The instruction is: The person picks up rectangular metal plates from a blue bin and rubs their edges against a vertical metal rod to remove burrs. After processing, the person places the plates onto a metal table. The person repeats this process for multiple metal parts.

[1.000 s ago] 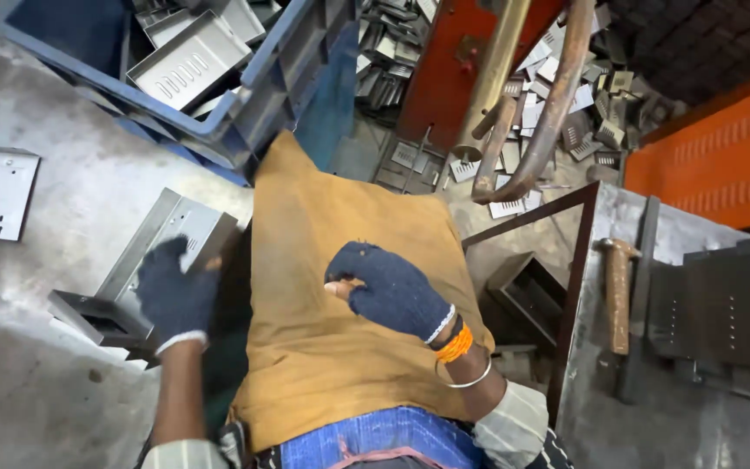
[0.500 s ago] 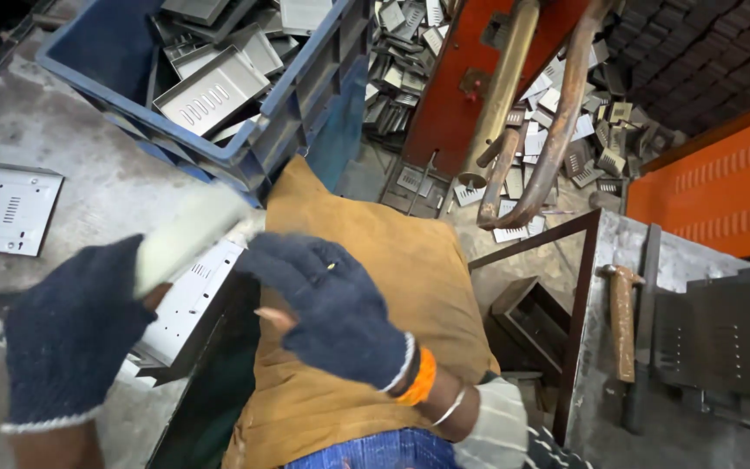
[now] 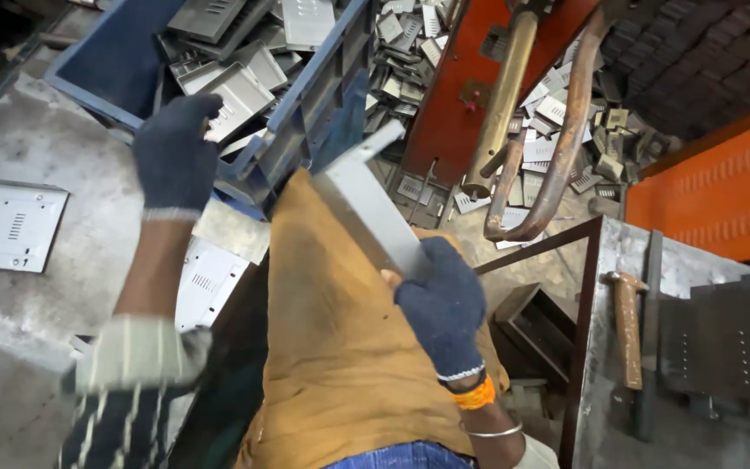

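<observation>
The crate [image 3: 305, 113] sits upper left of the frame, with panels [image 3: 236, 87] in it. A plate [image 3: 6, 226] lies far left. The hammer [image 3: 627, 326] rests lower right, probably on the bench [image 3: 605, 408].

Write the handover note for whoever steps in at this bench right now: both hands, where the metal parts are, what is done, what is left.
Left hand: gloved, reaching into the blue crate and resting on a grey sheet-metal part; whether it grips it cannot be told.
Right hand: gloved, shut on a grey bent metal panel, held tilted above the tan apron.
Parts: more grey parts fill the crate; flat perforated plates lie on the bench at the left; a heap of small pieces lies on the floor beyond.
Done: one panel is in hand.
Left: the crate holds many parts. A hammer lies on the right table.
</observation>
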